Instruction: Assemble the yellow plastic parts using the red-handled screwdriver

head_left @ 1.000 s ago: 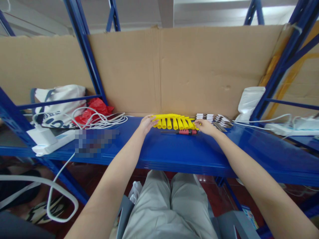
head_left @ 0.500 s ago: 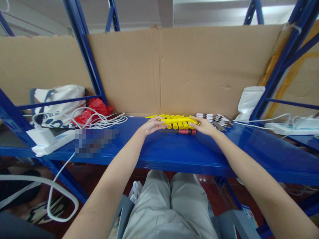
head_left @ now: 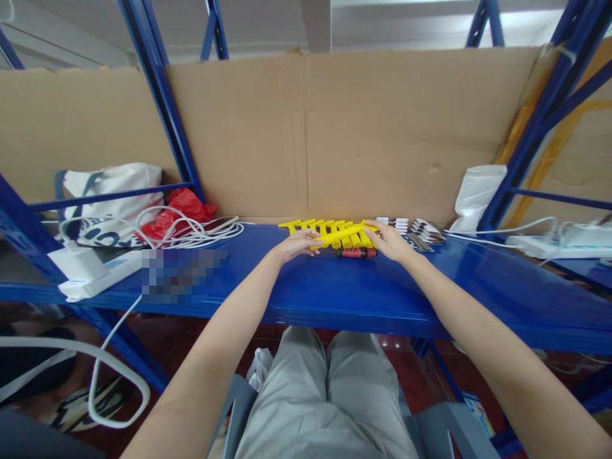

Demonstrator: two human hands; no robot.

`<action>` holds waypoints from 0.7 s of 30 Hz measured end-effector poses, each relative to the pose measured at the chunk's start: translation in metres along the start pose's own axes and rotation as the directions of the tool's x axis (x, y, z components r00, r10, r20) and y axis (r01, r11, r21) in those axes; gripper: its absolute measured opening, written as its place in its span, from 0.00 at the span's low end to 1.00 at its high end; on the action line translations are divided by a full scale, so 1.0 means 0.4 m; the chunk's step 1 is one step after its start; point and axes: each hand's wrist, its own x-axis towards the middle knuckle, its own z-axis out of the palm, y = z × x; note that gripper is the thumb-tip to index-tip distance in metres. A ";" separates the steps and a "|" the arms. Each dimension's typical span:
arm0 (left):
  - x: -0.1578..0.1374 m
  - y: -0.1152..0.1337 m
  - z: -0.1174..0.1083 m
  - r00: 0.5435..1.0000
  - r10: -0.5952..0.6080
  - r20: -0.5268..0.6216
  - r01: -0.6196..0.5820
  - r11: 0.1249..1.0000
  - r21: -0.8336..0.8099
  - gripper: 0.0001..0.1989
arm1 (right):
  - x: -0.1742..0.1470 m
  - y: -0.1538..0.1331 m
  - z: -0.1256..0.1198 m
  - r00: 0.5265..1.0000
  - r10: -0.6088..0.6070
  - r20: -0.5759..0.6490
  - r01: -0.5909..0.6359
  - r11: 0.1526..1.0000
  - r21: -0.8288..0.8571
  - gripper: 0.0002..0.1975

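Observation:
A yellow T-shaped plastic tool (head_left: 343, 236), much like a scraper handle, is held crosswise between both hands just above the shelf. My left hand (head_left: 302, 243) closes its fingers round the left end. At the right end, the fingers of my right hand (head_left: 382, 237) pinch the tool. Behind and below it lies a row of several like yellow T-shaped tools (head_left: 297, 224), side by side. In front of that row rests a screwdriver (head_left: 358, 253) with a red and black handle, its shaft partly hidden by my left hand.
Several small white-and-black packets (head_left: 427, 231) lie right of my right hand. A white pouch (head_left: 479, 197) leans by the right post. Leftward are white cables (head_left: 205, 234), a red plastic bag (head_left: 184, 210), a cloth bag (head_left: 115, 197) and a power strip (head_left: 102, 274). Cardboard (head_left: 382, 134) stands behind.
The held yellow tool has tilted, its left end now lower and nearer me. My left hand has dropped slightly and moved a little right; my right hand has hardly moved.

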 end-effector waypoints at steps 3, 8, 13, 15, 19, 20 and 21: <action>-0.005 0.002 0.018 0.994 0.091 -0.059 -0.069 0.952 0.299 0.07 | -0.002 0.001 0.006 0.999 -0.038 -0.012 0.038 0.999 -0.020 0.24; -0.015 0.010 0.047 0.946 0.324 -0.018 -0.215 0.668 0.712 0.11 | -0.007 -0.006 0.017 0.990 -0.132 -0.046 0.129 0.989 -0.075 0.24; -0.022 0.012 0.074 0.895 0.442 0.057 -0.317 0.540 0.780 0.13 | -0.017 -0.047 0.018 0.972 -0.229 -0.050 0.218 0.962 -0.166 0.26; -0.026 0.013 0.086 0.879 0.473 0.066 -0.330 0.502 0.799 0.12 | -0.021 -0.069 0.020 0.971 -0.237 -0.021 0.228 0.952 -0.205 0.26; -0.035 0.020 0.100 0.870 0.488 0.065 -0.309 0.439 0.844 0.13 | -0.027 -0.102 0.028 0.963 -0.269 0.024 0.267 0.936 -0.231 0.26; -0.037 0.022 0.101 0.872 0.484 0.064 -0.300 0.428 0.852 0.13 | -0.028 -0.106 0.031 0.960 -0.278 0.032 0.278 0.933 -0.229 0.26; -0.038 0.024 0.101 0.876 0.479 0.064 -0.291 0.418 0.860 0.13 | -0.028 -0.107 0.033 0.957 -0.286 0.039 0.287 0.931 -0.226 0.26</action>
